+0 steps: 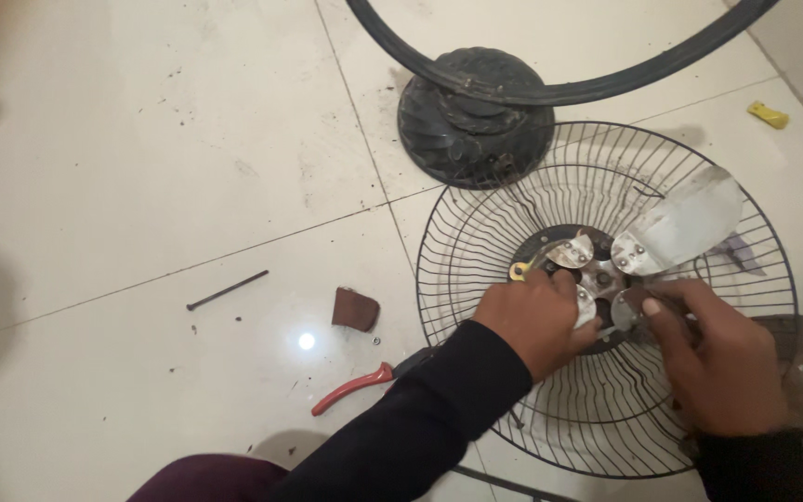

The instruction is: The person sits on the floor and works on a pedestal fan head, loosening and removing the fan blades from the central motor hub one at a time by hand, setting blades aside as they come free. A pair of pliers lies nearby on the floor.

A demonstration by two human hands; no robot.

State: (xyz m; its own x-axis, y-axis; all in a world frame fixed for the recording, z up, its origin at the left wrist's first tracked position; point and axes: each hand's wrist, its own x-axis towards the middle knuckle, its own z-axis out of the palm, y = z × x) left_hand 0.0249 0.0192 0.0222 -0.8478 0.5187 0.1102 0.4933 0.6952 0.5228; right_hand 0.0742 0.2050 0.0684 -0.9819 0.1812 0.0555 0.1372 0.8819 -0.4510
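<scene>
One blade [685, 223] is seen fixed to the hub [597, 277] on the grille [476, 242]; others seem unmounted. The hub is gripped by the left hand [536, 321], a blade root by the right hand [713, 358].

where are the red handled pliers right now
In the head view, the red-handled pliers lie on the white tiled floor, lower centre, just left of the person's left forearm and below the small brown piece.

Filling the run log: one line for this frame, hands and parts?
left hand: on fan hub | right hand: on blade root | wire guard: underneath, on floor | pliers: floor
</scene>
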